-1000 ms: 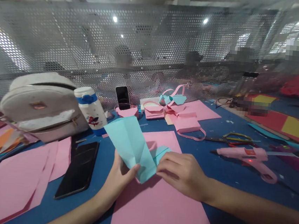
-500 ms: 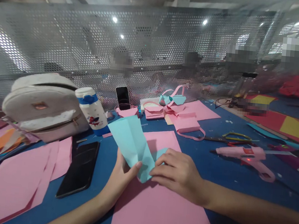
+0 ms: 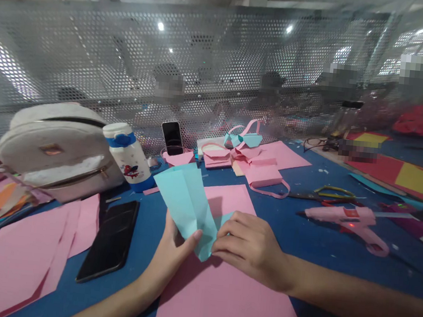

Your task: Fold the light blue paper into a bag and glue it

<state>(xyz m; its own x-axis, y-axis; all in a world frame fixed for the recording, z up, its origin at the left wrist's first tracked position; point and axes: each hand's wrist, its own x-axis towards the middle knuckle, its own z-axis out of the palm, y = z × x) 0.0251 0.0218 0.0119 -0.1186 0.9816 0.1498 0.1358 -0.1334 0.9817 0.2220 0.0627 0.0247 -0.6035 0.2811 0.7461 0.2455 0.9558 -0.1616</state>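
Note:
A folded piece of light blue paper (image 3: 182, 190) is held between both hands above a large pink sheet (image 3: 221, 294). My left hand (image 3: 176, 247) is closed on its lower left part, the thumb across the front and the other fingers behind, mostly hidden. At the lower right edge, my right hand (image 3: 244, 246) pinches the same paper with bent fingers. Creases run down the paper, and its upper end stands tilted to the left. On the right of my hands, a pink glue gun (image 3: 351, 219) with a small red light lies on the blue table.
A black phone (image 3: 110, 241) and pink sheets (image 3: 26, 255) lie at left, before a white backpack (image 3: 62, 149) and a bottle (image 3: 129, 160). Small pink paper bags (image 3: 264, 176) and another phone (image 3: 172, 137) are behind. Pliers-like tools (image 3: 335, 193) lie at right, below a perforated metal screen (image 3: 222, 45).
Both hands keep their hold on the light blue paper, which has barely shifted. The view has moved slightly, so things at the left appear a little further left.

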